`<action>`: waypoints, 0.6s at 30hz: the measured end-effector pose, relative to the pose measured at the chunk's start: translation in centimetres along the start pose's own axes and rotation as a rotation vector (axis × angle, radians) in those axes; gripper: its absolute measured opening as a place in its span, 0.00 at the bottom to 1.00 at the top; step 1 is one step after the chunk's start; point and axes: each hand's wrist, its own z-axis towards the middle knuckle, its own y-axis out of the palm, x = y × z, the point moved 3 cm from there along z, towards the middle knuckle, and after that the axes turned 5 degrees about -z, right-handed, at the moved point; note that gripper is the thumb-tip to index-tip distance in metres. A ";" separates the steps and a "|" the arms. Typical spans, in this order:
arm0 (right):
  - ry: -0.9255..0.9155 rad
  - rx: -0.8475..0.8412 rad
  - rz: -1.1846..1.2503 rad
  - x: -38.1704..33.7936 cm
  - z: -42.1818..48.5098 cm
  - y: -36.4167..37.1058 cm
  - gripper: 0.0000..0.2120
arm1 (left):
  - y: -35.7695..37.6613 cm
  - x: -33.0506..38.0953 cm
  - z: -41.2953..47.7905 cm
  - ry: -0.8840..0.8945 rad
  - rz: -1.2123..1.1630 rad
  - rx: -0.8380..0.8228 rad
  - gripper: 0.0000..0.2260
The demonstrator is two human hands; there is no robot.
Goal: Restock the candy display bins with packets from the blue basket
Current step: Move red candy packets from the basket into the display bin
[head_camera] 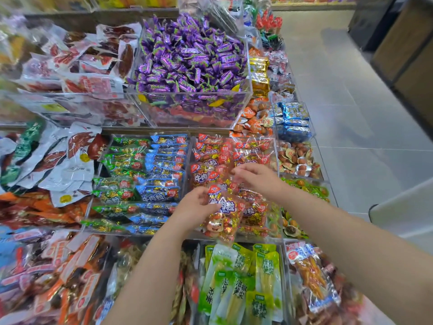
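The display (164,131) is a stepped shelf that carries clear plastic bins. A grey tiled floor (351,109) runs along it at 3 o'clock.

Three bins are close to the hands. One bin of purple candies (192,111) stands at 12 o'clock. One bin of blue and green packets (93,195) stands at 9 o'clock. One bin of red packets (276,156) is directly under the hands. The pieces inside these bins are too many to count. At 6 o'clock lie pale green packets (236,289); they overlap, so I cannot count them surely.

Two bare hands are in view. The left hand (196,207) grips one red packet (225,214), with the thumb on the front side and the fingers behind, at the packet's left edge near its top. This packet stands almost upright over the front part of the bin of red packets, and its lower end points to 6 o'clock.

The right hand (255,179) is at 2 o'clock from the left hand, just beside the top of the held packet. Its fingers are curled down onto the red packets that lie in the bin. Whether it pinches one of them or only touches them, I cannot tell.
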 end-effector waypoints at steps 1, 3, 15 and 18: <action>0.021 -0.126 -0.034 -0.1 -0.6 -0.1 0.08 | 0.4 0.6 0.2 0.010 -0.022 -0.005 0.26; 0.040 -0.282 -0.127 -0.2 -1.2 -0.3 0.14 | 1.4 1.7 0.7 0.045 -0.022 -0.033 0.18; 0.125 0.199 -0.302 1.1 -2.7 -8.0 0.17 | 2.4 4.0 5.2 0.544 1.063 0.161 0.20; 0.071 0.177 -0.405 0.5 -2.2 -7.3 0.24 | 2.3 4.3 5.7 0.530 1.273 0.207 0.22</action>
